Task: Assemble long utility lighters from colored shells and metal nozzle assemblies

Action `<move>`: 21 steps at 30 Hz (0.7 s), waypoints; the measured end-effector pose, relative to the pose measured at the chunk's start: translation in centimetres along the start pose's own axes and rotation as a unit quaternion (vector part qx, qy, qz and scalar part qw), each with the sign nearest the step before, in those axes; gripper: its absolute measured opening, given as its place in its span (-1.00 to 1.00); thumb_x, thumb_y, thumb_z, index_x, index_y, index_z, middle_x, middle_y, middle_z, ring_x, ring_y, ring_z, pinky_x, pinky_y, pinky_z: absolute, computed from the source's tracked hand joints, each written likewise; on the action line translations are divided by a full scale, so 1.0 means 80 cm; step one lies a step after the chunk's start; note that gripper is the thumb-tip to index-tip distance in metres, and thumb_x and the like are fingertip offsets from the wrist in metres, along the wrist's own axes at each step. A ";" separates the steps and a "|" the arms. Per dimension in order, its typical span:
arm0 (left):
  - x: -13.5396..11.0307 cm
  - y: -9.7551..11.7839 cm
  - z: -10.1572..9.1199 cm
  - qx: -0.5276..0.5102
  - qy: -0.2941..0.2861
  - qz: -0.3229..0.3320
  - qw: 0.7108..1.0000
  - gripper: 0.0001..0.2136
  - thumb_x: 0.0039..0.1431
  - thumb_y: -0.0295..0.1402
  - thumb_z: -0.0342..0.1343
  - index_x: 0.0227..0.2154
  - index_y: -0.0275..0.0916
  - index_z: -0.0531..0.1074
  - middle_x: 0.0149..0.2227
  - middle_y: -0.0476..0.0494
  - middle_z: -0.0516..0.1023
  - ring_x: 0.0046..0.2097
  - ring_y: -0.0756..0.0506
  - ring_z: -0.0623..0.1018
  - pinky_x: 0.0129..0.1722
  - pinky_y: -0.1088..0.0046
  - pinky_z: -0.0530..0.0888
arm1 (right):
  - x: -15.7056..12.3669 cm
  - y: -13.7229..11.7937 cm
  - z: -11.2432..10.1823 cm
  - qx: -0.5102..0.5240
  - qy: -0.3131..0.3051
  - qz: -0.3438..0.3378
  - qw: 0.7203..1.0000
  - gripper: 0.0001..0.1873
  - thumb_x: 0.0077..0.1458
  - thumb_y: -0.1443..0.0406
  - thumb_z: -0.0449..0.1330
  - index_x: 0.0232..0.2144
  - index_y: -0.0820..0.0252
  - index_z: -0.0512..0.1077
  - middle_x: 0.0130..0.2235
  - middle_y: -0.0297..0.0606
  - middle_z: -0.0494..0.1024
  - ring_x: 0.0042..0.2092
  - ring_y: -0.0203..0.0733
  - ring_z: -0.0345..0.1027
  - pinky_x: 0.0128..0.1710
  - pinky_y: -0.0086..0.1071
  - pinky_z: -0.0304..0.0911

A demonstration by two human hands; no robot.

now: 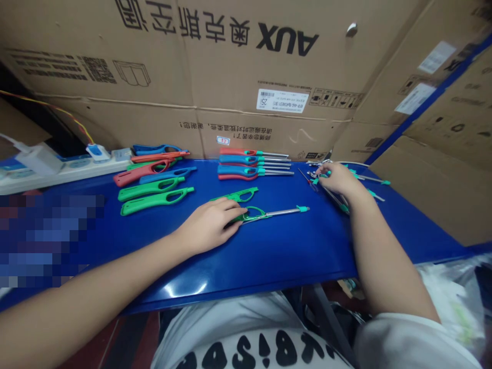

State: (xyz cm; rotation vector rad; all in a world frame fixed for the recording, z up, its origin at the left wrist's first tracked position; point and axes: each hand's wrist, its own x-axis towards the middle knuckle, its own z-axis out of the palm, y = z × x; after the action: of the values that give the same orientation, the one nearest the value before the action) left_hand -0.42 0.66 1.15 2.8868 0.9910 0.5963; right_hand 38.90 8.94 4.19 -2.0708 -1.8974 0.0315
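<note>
My left hand [211,223] is closed round the handle of a green long-necked lighter [255,211], low over the blue table. A metal tube [282,211] with a teal tip runs out from that handle to the right. Just behind my fingers lies a green handle shell [244,195]. My right hand [338,178] is over a pile of metal tubes with teal parts [340,201] at the right. Its thumb and fingers are pinched together among small metallic pieces [313,175]; what they hold, if anything, is too small to name.
Assembled red and blue lighters [238,171] lie in a row at the back. Several loose green, red and blue handle shells [154,197] lie at the left. Behind them is a white power strip [82,166]. Cardboard walls [215,107] border the blue table [269,256].
</note>
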 end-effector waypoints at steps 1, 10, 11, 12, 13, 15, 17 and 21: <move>0.000 0.000 0.000 -0.002 0.000 0.000 1.000 -0.71 0.39 -0.35 0.03 0.06 -0.22 0.54 0.00 -0.24 0.62 0.02 -0.21 0.60 0.00 0.22 0.58 | 0.000 0.003 0.001 -0.004 -0.014 0.000 1.000 -0.69 -0.16 0.47 0.21 -0.30 0.12 0.56 -0.17 -0.14 0.57 -0.15 0.01 0.46 -0.15 -0.26 0.34; 0.000 -0.002 0.000 0.006 -0.002 0.005 1.000 -0.70 0.40 -0.34 0.03 0.08 -0.20 0.53 0.00 -0.22 0.62 0.03 -0.20 0.59 0.00 0.26 0.57 | -0.002 0.013 0.006 -0.091 -0.002 0.024 0.996 -0.80 -0.10 0.39 0.29 -0.32 0.13 0.54 -0.12 -0.08 0.45 -0.23 -0.02 0.41 -0.20 -0.21 0.32; 0.000 -0.002 0.000 0.007 -0.002 0.006 1.000 -0.70 0.39 -0.34 0.03 0.08 -0.21 0.53 0.00 -0.22 0.62 0.03 -0.20 0.59 0.00 0.26 0.57 | -0.002 0.011 0.005 -0.092 0.004 0.028 0.995 -0.82 -0.08 0.38 0.28 -0.33 0.14 0.53 -0.11 -0.07 0.45 -0.21 0.00 0.42 -0.20 -0.20 0.32; 0.000 -0.002 0.000 0.008 -0.002 0.006 1.000 -0.70 0.39 -0.34 0.03 0.08 -0.21 0.53 0.00 -0.22 0.62 0.03 -0.20 0.60 0.00 0.25 0.57 | -0.003 0.009 0.004 -0.090 0.012 0.029 0.995 -0.84 -0.06 0.36 0.28 -0.33 0.14 0.52 -0.10 -0.07 0.45 -0.19 0.01 0.42 -0.19 -0.20 0.32; 0.000 -0.001 0.000 0.009 -0.002 0.007 1.000 -0.71 0.39 -0.34 0.03 0.08 -0.22 0.53 0.00 -0.22 0.62 0.02 -0.20 0.60 -0.01 0.25 0.57 | -0.003 0.006 0.002 -0.084 0.025 0.024 0.996 -0.86 -0.04 0.34 0.27 -0.33 0.14 0.50 -0.10 -0.07 0.45 -0.17 0.02 0.42 -0.18 -0.20 0.32; 0.001 -0.001 0.000 0.010 -0.001 0.007 1.000 -0.71 0.39 -0.35 0.04 0.07 -0.22 0.53 0.00 -0.22 0.62 0.02 -0.20 0.60 0.00 0.25 0.57 | -0.004 -0.003 0.001 -0.055 0.047 -0.001 0.997 -0.88 -0.01 0.32 0.25 -0.34 0.15 0.47 -0.14 -0.09 0.47 -0.19 0.00 0.41 -0.17 -0.20 0.31; 0.001 0.000 -0.001 0.008 -0.003 0.007 1.000 -0.71 0.39 -0.35 0.04 0.08 -0.22 0.53 0.00 -0.22 0.62 0.01 -0.20 0.60 0.00 0.25 0.57 | -0.006 -0.017 0.003 0.000 0.047 -0.030 0.998 -0.89 0.00 0.32 0.22 -0.34 0.14 0.44 -0.23 -0.15 0.49 -0.26 -0.05 0.40 -0.19 -0.23 0.31; 0.001 0.000 -0.001 0.012 -0.006 0.004 1.000 -0.71 0.39 -0.33 0.04 0.08 -0.21 0.53 0.00 -0.21 0.62 0.01 -0.20 0.60 -0.02 0.26 0.57 | -0.019 -0.055 0.017 0.120 -0.056 -0.118 0.984 -0.86 0.03 0.31 0.20 -0.29 0.14 0.40 -0.33 -0.27 0.45 -0.37 -0.17 0.34 -0.30 -0.31 0.29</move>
State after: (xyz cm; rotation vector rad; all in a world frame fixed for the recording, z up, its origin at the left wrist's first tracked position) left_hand -0.38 0.67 1.26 2.9132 0.9935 0.5697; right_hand 34.15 8.02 3.75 -1.7110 -2.0792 0.3103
